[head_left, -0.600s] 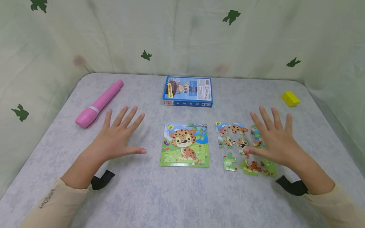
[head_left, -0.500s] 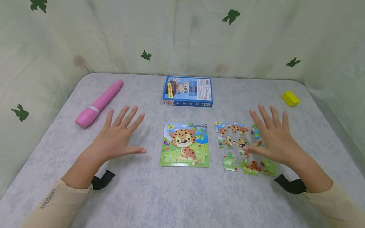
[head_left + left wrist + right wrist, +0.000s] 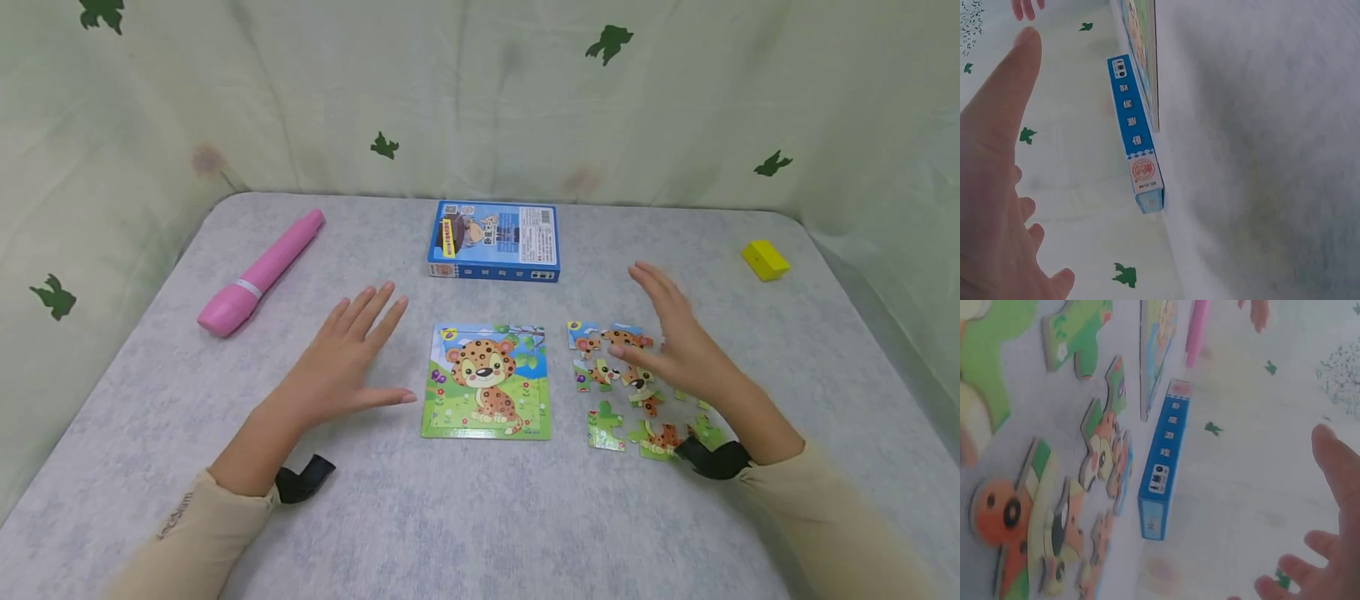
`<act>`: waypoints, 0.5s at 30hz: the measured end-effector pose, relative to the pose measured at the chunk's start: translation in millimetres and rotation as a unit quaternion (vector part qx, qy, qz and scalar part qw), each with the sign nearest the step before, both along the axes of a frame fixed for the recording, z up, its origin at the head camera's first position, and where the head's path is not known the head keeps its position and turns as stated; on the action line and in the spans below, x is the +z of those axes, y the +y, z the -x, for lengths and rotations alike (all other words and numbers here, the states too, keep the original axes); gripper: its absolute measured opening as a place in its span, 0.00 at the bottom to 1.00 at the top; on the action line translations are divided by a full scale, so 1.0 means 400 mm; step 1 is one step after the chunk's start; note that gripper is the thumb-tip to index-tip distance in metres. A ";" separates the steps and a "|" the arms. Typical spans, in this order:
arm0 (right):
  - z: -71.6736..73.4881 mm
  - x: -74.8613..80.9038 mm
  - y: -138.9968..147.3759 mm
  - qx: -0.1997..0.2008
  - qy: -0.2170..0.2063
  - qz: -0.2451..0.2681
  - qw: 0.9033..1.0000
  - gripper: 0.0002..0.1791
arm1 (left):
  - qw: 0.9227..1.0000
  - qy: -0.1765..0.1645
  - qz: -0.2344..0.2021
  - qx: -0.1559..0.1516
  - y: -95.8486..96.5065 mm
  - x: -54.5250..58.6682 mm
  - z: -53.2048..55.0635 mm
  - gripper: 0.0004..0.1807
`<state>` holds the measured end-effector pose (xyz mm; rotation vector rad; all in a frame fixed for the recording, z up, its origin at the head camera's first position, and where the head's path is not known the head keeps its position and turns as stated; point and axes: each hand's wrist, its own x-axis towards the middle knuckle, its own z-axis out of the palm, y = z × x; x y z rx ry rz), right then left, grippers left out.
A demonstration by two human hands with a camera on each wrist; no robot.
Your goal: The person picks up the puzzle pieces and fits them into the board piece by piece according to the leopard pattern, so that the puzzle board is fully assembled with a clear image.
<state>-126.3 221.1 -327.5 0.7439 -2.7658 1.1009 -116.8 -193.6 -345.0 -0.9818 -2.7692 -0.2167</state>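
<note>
In the head view, a square puzzle board [image 3: 486,387] with a leopard picture lies mid-table. To its right several loose puzzle pieces [image 3: 605,427] are spread in rough rows, seen close up in the right wrist view. My left hand [image 3: 330,371] hovers just left of the board, fingers straight, thumb pointing toward it, nothing held. Above the pieces my right hand [image 3: 686,354] is held with straight fingers, thumb out to the left. It holds nothing and hides some of the right-hand pieces.
A blue box [image 3: 493,242] lies behind the board. A pink microphone-shaped object [image 3: 261,273] lies at the back left, and a yellow block [image 3: 765,260] at the back right. A pale curtain [image 3: 480,100] with green bird shapes rises behind the table.
Both hands have moved inward: the left one right toward the board, the right one left over the pieces, turning more side-on. The board and the visible pieces have stayed put.
</note>
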 end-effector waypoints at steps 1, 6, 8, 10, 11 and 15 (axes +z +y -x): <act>0.006 -0.006 -0.005 -0.003 -0.008 0.011 1.000 0.49 | 1.000 -0.010 -0.009 -0.003 0.008 -0.004 0.001 0.60; 0.034 -0.046 -0.021 -0.005 -0.047 0.059 0.997 0.44 | 0.996 -0.064 -0.056 -0.024 0.045 -0.021 0.004 0.59; 0.042 -0.063 -0.024 -0.005 -0.063 0.064 0.996 0.41 | 0.994 -0.088 -0.065 -0.028 0.056 -0.028 0.004 0.59; 0.049 -0.079 -0.025 -0.004 -0.078 0.066 0.995 0.38 | 0.990 -0.115 -0.071 -0.027 0.065 -0.037 0.004 0.58; 0.052 -0.086 -0.025 -0.003 -0.086 0.067 0.994 0.37 | 0.989 -0.131 -0.072 -0.023 0.068 -0.042 0.004 0.57; 0.063 -0.109 -0.020 0.008 -0.120 0.063 0.991 0.33 | 0.976 -0.200 -0.086 -0.007 0.071 -0.062 0.002 0.56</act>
